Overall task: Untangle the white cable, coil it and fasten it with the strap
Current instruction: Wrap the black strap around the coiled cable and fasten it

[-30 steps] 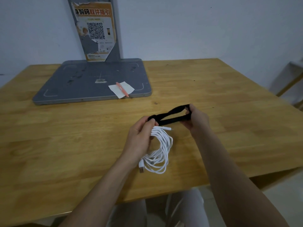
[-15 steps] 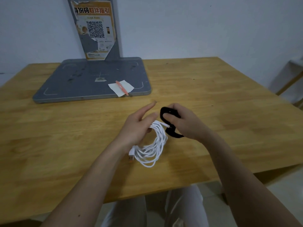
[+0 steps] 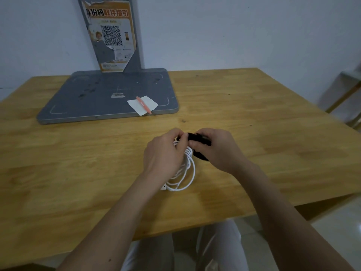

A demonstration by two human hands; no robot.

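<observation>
Frame center, just above the desk point(image 3: 273, 118): your left hand point(image 3: 163, 153) pinches the white cable point(image 3: 187, 173) coil's top w/ the strap point(image 3: 199, 137); right hand point(image 3: 216, 151) grips the strap. Cable's light, springy, prob. slippery, so clamp the bunched loops; strap's soft.

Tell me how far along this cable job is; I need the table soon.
Done: the white cable is untangled and coiled. In hand: the left hand holds the coil's top while the right hand wraps the black strap there. Left: closing the strap; whether it is fastened cannot be seen.
</observation>
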